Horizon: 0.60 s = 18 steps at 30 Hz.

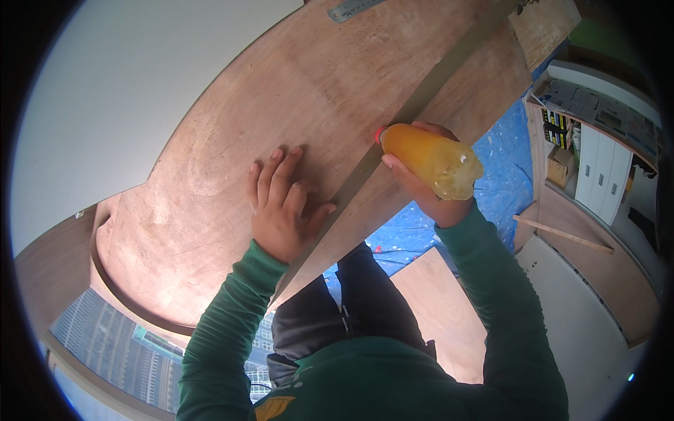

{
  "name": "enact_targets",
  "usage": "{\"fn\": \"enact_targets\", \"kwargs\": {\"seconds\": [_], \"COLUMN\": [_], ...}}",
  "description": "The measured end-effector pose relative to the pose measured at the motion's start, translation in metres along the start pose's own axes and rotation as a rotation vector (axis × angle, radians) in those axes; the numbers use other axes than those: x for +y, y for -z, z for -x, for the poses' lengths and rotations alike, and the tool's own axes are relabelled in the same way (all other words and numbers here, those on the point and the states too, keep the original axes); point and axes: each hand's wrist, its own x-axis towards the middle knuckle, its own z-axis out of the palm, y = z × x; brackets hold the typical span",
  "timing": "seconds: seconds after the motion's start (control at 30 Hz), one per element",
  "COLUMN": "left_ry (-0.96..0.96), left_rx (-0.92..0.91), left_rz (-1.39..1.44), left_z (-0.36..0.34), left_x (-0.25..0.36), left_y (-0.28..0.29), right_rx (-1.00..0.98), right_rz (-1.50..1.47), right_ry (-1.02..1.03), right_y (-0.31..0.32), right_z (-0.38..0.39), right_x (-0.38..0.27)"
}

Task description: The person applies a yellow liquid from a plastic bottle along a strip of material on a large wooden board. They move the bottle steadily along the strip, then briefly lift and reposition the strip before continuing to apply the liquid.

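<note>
My right hand (421,182) is wrapped round a clear plastic bottle (432,158) of yellow-orange liquid. The bottle is tilted, its red cap end pointing left and down at a greyish-brown band (365,168) that runs diagonally across a large plywood board (217,133). Whether the cap end touches the band, I cannot tell. My left hand (284,210) rests on the plywood with its fingers stretched out and nothing in them. Its thumb lies beside the same band.
A metal ruler (354,8) lies at the board's far edge. Blue sheeting (507,165) covers the floor to the right, near a loose plywood piece (442,309). Farther right stands a white cabinet (602,172). A white panel (133,84) borders the board at left.
</note>
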Motion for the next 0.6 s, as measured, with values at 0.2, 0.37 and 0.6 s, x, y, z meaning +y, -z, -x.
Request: {"fn": "enact_targets", "kwargs": {"seconds": [0.2, 0.37, 0.6], "left_ry": [-0.007, -0.005, 0.007], "left_rx": [0.006, 0.007, 0.025], "left_rz": [-0.006, 0.004, 0.032], "left_z": [-0.001, -0.002, -0.002], "left_x": [-0.001, 0.002, 0.004], "left_y": [0.001, -0.002, -0.001], "right_rx": [-0.133, -0.198, 0.084], "right_rz": [0.299, -0.007, 0.059], "right_ry": [0.116, 0.13, -0.029], "right_y": [0.016, -0.007, 0.013], "right_z": [-0.025, 0.033, -0.034], "right_x": [0.019, -0.014, 0.02]}}
